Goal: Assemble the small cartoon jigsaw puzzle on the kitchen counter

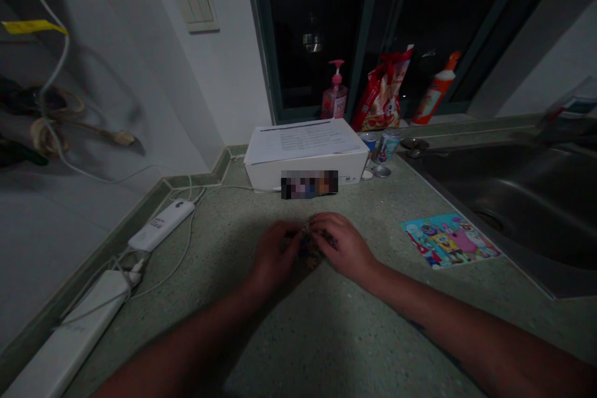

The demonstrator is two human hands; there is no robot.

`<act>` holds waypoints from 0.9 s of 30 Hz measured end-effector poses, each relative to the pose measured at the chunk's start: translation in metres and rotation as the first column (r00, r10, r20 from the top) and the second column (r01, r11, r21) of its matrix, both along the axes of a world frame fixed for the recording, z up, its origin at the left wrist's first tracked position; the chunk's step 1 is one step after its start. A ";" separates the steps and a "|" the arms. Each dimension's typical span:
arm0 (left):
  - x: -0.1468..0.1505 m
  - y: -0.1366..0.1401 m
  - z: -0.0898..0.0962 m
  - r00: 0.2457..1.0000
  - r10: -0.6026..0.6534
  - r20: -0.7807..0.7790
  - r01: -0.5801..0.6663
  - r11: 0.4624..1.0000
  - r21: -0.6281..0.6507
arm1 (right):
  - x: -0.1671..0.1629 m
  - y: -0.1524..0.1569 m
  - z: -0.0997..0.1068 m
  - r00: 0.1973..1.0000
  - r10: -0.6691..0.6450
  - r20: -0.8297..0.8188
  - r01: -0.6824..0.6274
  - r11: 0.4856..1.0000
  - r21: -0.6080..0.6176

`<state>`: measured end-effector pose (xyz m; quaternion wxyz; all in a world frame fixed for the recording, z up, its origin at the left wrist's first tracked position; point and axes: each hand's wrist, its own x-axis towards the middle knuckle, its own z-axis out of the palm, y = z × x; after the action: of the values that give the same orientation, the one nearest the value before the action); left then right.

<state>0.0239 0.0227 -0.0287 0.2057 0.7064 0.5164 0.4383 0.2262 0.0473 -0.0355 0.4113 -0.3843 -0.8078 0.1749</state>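
My left hand (278,254) and my right hand (342,242) meet over a small heap of mixed-coloured pieces (310,256) on the counter. The pieces look like small flat jigsaw pieces, but the dim light blurs their outlines. Fingers of both hands are bent inward and closed around the heap from its two sides, with the thumbs toward each other. Much of the heap lies hidden under the fingers. To the right of my right hand, a colourful cartoon picture sheet (450,240) lies flat, untouched.
Behind my hands stands a white box (261,174) with a printed paper (298,140) on top. Cans (388,146) and lids (381,171) sit beside it. A metal sink (527,186) is at right. White power strips (77,329) and cables run along the left wall.
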 end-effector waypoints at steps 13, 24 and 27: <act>-0.021 -0.006 -0.005 0.922 -0.194 -0.334 0.200 0.980 -0.016 | 0.001 -0.010 0.000 0.922 0.011 0.388 0.031 0.994 -0.104; -0.022 0.003 -0.009 0.926 -0.195 -0.324 0.177 0.981 -0.084 | 0.003 -0.005 -0.002 0.945 0.072 0.320 -0.034 0.992 -0.122; -0.019 0.005 -0.012 0.938 -0.179 -0.298 0.157 0.983 -0.097 | 0.004 -0.004 -0.006 0.954 0.083 0.287 -0.054 0.993 -0.108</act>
<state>0.0044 0.0274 -0.0402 0.1854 0.7993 0.4949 0.2860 0.2299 0.0436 -0.0410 0.2621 -0.3973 -0.8628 0.1705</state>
